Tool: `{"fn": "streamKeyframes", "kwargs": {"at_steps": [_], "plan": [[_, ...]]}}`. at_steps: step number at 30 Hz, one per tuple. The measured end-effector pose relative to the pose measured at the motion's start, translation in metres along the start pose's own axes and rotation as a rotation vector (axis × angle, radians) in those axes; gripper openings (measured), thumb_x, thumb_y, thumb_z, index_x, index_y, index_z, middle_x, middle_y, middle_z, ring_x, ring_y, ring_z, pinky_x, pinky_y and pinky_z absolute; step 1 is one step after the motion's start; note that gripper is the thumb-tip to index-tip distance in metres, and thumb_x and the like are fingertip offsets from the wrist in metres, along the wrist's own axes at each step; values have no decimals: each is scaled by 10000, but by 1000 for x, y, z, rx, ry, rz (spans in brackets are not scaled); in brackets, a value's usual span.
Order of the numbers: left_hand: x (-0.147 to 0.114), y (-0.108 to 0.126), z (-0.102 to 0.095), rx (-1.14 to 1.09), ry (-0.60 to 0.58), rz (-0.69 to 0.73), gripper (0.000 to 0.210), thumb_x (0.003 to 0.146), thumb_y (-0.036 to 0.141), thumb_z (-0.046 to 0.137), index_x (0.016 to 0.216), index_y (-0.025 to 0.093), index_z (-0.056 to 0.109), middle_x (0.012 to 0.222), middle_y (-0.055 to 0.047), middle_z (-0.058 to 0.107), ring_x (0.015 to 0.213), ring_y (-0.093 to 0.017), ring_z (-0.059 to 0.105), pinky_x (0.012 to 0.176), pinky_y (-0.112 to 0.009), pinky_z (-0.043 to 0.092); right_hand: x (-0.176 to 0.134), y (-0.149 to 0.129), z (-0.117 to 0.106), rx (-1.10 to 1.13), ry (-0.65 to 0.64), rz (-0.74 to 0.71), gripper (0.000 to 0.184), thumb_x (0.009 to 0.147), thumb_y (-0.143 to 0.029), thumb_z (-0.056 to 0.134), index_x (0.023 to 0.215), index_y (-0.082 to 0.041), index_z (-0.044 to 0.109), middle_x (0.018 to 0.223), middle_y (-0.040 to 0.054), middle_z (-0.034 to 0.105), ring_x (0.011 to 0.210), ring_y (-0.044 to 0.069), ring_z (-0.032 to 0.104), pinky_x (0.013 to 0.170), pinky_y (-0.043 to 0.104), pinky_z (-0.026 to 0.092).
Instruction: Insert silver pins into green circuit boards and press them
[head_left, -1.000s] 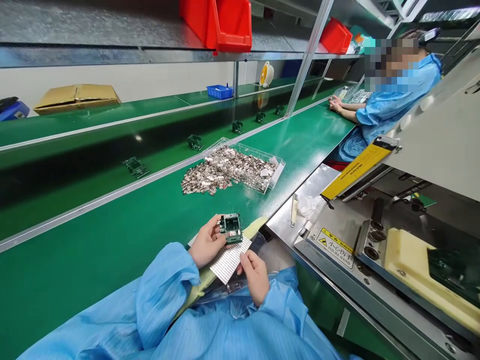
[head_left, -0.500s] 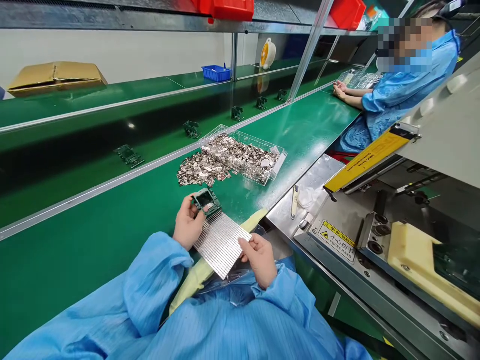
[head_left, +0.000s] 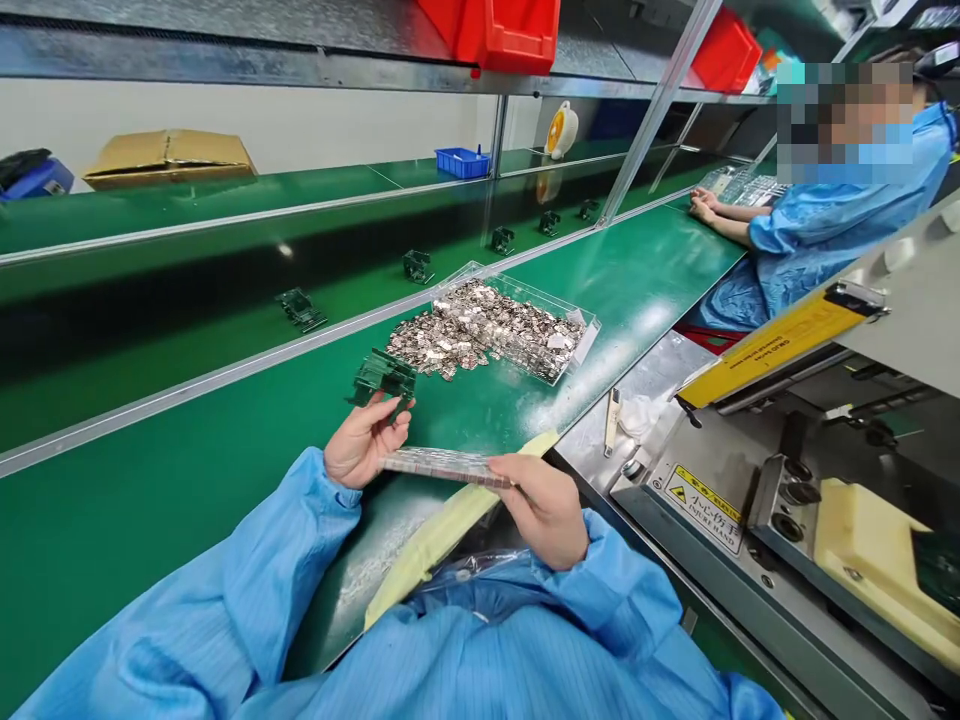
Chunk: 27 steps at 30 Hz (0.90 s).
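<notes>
One angular dark-green circuit-board piece (head_left: 383, 376), held up in my left grip (head_left: 362, 443); one thin, flat, silvery-white lined sheet (head_left: 444, 464), viewed nearly edge-on, one end pinched in my right grip (head_left: 548, 508).

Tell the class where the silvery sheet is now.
In the head view, the silvery sheet is below centre, its right end in the right hand, its left end near the left hand.
</notes>
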<state>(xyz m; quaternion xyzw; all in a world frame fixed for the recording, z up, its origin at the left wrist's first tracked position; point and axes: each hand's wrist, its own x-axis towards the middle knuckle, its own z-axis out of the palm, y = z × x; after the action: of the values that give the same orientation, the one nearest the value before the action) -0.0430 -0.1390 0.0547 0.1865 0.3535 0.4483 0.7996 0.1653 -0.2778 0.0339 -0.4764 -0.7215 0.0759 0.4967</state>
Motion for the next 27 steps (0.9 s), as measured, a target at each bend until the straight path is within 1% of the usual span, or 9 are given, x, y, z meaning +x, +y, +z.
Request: {"fn": "streamKeyframes", "kwargs": {"at_steps": [4,7,9,11,13,15,17,21,27], "plan": [[-4,-18,-2,68,-9,-26,144,785,0,581,712,118,618,667,-49,685,612,-134,668,651,-287,612,-41,10,7,-123,21,-118,349,844,-43,532,1145,-195,620,1070,118,688,1042,242,630,858,390,546],[-5,-35,-4,135,-119,27,181,690,54,737,811,149,642,750,-13,702,738,-159,682,778,-346,592,-77,11,14,-276,35,-38,290,832,-92,578,1096,-194,643,1027,129,683,977,259,637,805,401,558],[-6,-43,-6,227,-194,75,322,643,117,806,915,177,646,850,-14,715,823,-168,677,810,-322,566,-100,10,20,-293,57,118,234,853,-143,563,1064,-193,648,965,123,682,894,247,650,751,383,567],[-6,-49,-7,327,-256,141,405,622,188,838,974,182,638,912,-26,712,900,-180,664,852,-301,531,-117,9,25,-176,67,333,200,884,-197,520,1043,-186,642,888,107,682,799,221,661,693,347,572],[-8,-55,-7,424,-290,223,440,626,257,842,1001,181,624,961,-37,704,960,-196,647,880,-299,502,-124,6,28,61,28,577,209,917,-290,487,1002,-180,643,829,89,688,733,201,669,653,317,572],[-12,-61,-5,501,-297,281,465,651,315,825,1038,186,602,1015,-46,691,991,-208,634,876,-303,491,-122,5,29,344,-47,791,317,933,-430,462,946,-178,655,779,75,695,702,191,675,638,302,571],[-17,-69,-1,545,-309,292,482,670,351,808,1062,187,582,1018,-52,685,970,-208,635,827,-289,496,-113,4,29,554,-135,885,429,914,-549,456,889,-178,670,761,65,703,710,185,677,659,301,569],[-25,-82,6,628,-357,278,474,662,324,817,1038,176,569,942,-45,679,853,-169,636,732,-237,494,-97,5,28,644,-220,808,417,883,-558,526,821,-176,683,750,54,711,712,178,675,683,300,556],[-21,-85,3,650,-361,332,451,703,320,788,1058,184,544,929,-35,659,795,-131,616,724,-212,488,-98,9,32,611,-195,688,355,918,-478,503,802,-179,655,735,59,693,694,175,664,650,287,533]]}}
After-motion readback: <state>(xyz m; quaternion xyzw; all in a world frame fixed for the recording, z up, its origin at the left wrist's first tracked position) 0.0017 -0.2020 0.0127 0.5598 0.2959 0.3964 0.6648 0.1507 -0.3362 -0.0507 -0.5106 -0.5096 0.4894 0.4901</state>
